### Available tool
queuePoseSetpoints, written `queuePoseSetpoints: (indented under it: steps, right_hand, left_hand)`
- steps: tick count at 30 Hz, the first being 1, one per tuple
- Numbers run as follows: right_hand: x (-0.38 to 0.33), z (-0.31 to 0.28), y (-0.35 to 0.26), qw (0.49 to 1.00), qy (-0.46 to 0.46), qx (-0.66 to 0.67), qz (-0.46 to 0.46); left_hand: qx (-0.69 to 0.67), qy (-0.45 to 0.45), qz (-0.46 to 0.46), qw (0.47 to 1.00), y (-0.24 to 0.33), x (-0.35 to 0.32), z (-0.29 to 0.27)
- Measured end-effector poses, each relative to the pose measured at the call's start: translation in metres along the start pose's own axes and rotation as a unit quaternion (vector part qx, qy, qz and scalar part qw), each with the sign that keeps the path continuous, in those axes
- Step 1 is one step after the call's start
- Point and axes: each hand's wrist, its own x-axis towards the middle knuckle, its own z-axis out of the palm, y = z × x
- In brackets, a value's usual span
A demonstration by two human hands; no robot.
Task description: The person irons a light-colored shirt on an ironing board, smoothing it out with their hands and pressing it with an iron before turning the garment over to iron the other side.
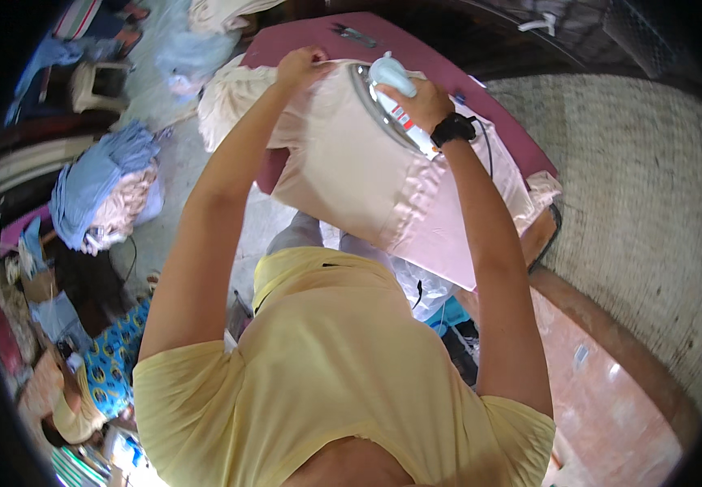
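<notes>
A grey ridged surface [635, 178] extends along the right side of the area. To its left stands a maroon-covered board [403, 32]. A pale pink cloth [339, 150] is spread over most of the board, overhanging the near side, with gathered puckers across its middle and bunched folds at its left. At lower left, well apart, is a second person [79, 418]. A heap of clothes [107, 183], blue over pink, lies left of the board; a plastic stool [103, 85] stands beyond the heap.

The iron [406, 118], white with a pale blue upper part and a silver rim, is on the cloth, right of centre near the far side; full flat contact cannot be confirmed. The right hand [428, 101] is closed around its handle. The left hand [302, 66] is at the cloth's far edge, fingers bent; whether it grips fabric cannot be determined. A black wristband [453, 128] is on the right wrist. A small dark hand tool [354, 35] lies on the board's far end.
</notes>
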Motion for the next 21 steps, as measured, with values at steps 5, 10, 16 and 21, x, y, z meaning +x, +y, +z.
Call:
queuePoseSetpoints:
  steps: [5,10,16,21]
  right_hand:
    - [-0.082,-0.042,0.039,0.993,0.002,-0.059,0.100]
    - [-0.177,-0.056,0.110,0.984,0.139,-0.027,0.104]
    - [-0.224,-0.021,0.156,0.949,0.228,-0.123,0.181]
    - [-0.239,0.014,0.149,0.914,0.326,-0.134,0.199]
  left_hand:
    - [0.096,0.146,0.122,0.977,0.022,-0.011,0.009]
    - [0.029,0.137,0.327,0.934,0.134,-0.020,0.058]
    - [-0.064,-0.039,0.388,0.919,0.223,0.009,0.182]
    - [0.042,-0.075,0.336,0.938,0.261,0.018,0.237]
